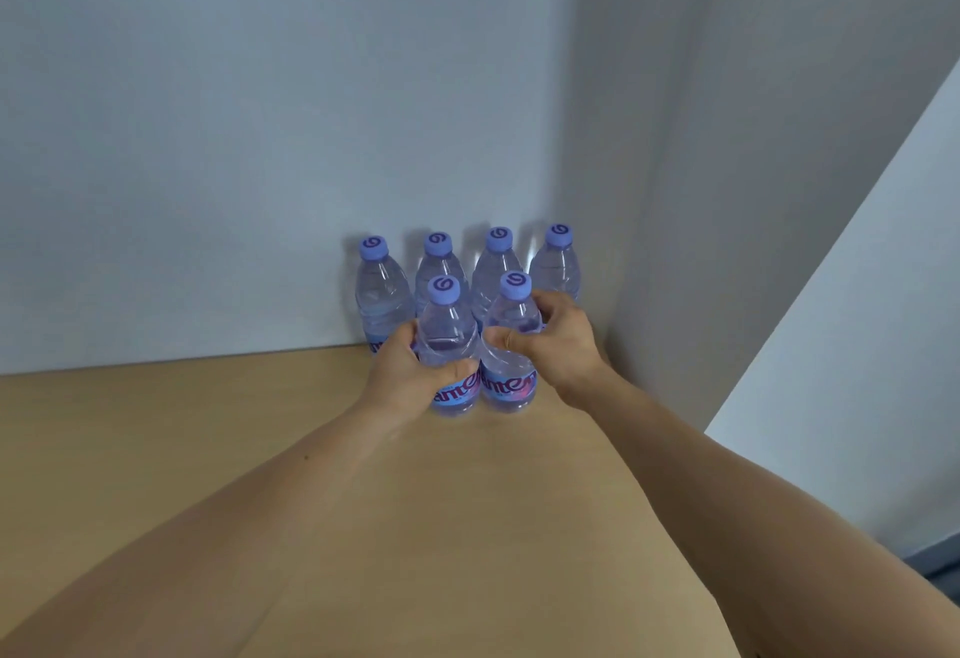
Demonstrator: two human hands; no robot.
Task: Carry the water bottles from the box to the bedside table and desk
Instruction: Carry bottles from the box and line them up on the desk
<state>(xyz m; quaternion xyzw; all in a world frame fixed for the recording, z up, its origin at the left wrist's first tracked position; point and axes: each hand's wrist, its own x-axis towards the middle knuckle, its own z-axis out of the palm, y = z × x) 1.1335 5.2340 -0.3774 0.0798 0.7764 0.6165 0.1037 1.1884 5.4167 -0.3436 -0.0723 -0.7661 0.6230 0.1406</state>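
Several clear water bottles with purple caps stand upright on a light wooden surface point(260, 449), packed into the corner of two white walls. A back row point(382, 288) stands against the wall. In front of it stand two more bottles. My left hand point(410, 377) grips the front left bottle point(447, 330) around its middle, thumb across the label. My right hand point(556, 340) grips the front right bottle point(511, 314) just below its shoulder. Both front bottles touch the surface and stand side by side.
A white wall point(260, 138) closes off the back and another white wall point(701, 190) the right side. A slanted white panel point(857, 345) rises at the far right, with a strip of dark floor point(940, 564) beneath it.
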